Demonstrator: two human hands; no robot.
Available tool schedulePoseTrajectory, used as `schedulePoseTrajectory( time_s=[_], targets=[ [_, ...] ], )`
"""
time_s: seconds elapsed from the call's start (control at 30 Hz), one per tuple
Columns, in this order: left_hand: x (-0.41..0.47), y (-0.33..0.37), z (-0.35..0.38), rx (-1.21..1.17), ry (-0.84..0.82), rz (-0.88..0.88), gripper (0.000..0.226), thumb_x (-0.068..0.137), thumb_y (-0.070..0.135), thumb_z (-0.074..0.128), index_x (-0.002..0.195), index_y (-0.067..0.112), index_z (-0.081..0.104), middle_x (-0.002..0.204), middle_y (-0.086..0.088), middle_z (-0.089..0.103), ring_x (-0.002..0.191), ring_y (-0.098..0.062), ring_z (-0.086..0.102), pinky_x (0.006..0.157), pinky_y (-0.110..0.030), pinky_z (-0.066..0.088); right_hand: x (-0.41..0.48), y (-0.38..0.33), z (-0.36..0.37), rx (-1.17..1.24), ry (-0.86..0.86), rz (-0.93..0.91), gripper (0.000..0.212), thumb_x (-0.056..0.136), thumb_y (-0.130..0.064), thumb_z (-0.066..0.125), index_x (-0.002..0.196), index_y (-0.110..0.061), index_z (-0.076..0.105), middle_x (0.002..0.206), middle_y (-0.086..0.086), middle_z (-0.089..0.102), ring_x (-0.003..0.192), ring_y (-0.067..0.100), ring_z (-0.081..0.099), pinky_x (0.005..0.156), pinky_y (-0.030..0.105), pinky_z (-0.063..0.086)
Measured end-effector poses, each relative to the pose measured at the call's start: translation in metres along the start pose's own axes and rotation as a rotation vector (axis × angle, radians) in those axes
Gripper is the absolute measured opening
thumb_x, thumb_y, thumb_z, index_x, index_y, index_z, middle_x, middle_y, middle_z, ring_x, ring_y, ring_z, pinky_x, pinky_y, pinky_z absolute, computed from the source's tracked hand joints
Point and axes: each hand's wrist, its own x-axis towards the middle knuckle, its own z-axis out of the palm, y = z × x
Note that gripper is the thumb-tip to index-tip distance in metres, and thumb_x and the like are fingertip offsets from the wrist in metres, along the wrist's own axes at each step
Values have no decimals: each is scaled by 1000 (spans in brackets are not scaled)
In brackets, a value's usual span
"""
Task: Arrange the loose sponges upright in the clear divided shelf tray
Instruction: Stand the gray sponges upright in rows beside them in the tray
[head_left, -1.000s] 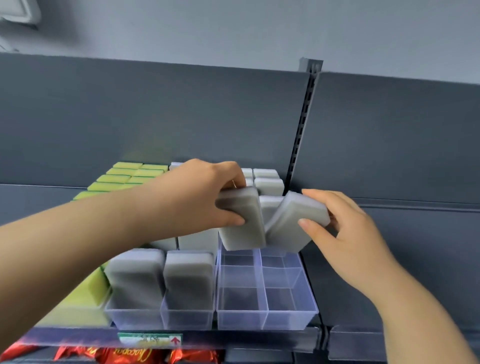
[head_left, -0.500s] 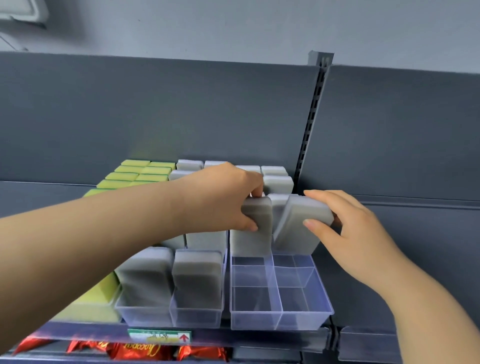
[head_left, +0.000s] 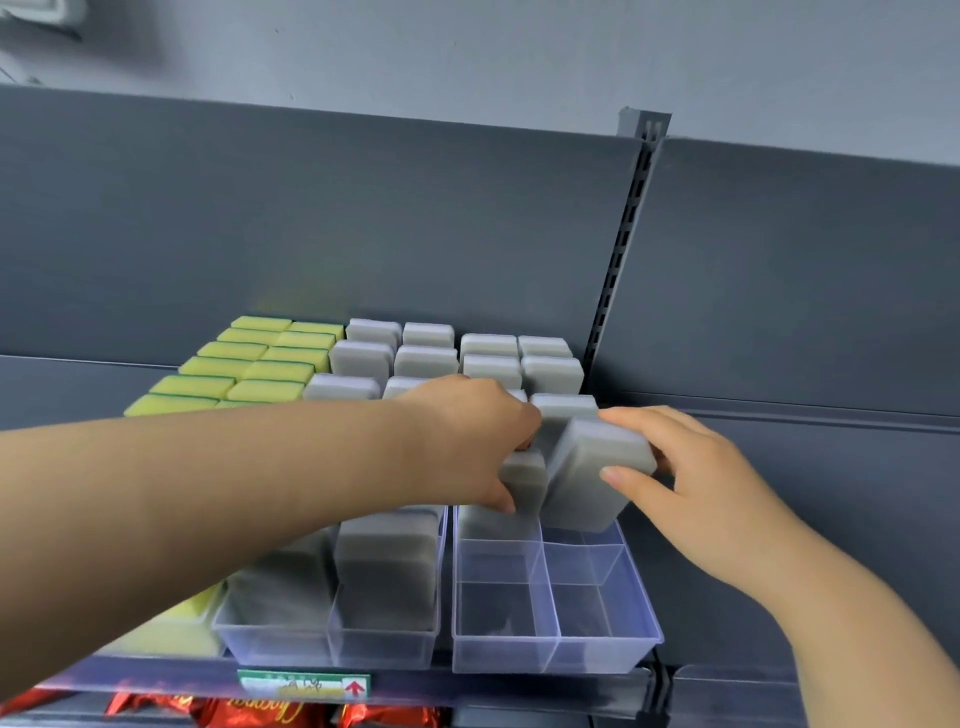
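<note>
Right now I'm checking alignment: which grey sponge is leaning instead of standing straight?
The grey sponge in the right hand, over the clear tray's right column; it tilts, the others stand upright.

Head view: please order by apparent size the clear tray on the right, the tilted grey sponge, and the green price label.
1. clear tray
2. tilted grey sponge, in the right hand
3. green price label
</note>
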Motion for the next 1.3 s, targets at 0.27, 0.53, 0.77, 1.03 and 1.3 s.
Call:
schedulePoseTrajectory(
  time_s=[0.27, 0.53, 0.77, 1.03, 1.3],
  targets=[
    [4, -4, 4, -25, -7, -6, 48, 75, 53, 68, 108, 25, 47, 70, 12, 33, 80, -18, 44, 54, -28, 30, 1, 4, 12, -29, -111, 41, 46, 85, -32, 62, 128, -36, 47, 119, -25, 45, 96, -10, 44, 84, 5, 31],
    [0, -10, 1, -49, 6, 77, 41, 80, 47, 61, 113, 25, 54, 102, 4, 59, 98, -18, 53, 82, -33, 48, 7, 5, 14, -23, -118, 56, 47, 82, -29, 66, 126, -34, 51, 113, -23, 49, 96, 1, 52, 79, 3, 37],
    [5, -11, 4, -76, -22, 33, 41, 81, 45, 62, 114, 23, 54, 106, 2, 59, 98, -19, 54, 81, -35, 49, 7, 6, 11, 2, -162, 53, 44, 84, -29, 64, 124, -40, 49, 110, -34, 44, 101, -3, 49, 80, 2, 35],
    [7, -8, 4, -82, -14, 35, 41, 80, 45, 64, 115, 25, 53, 105, 5, 56, 98, -14, 51, 69, -25, 41, 9, 6, 10, -10, -240, 43, 36, 89, -28, 56, 122, -39, 45, 108, -34, 43, 98, -18, 41, 76, 0, 34],
    [3, -10, -2, -122, -44, 36, 60, 78, 51, 66, 129, 27, 46, 114, 7, 58, 104, -12, 51, 88, -30, 46, 7, -4, 3, -25, -197, 76, 57, 83, -38, 64, 132, -45, 36, 123, -34, 35, 108, -9, 36, 91, 13, 29]
  ],
)
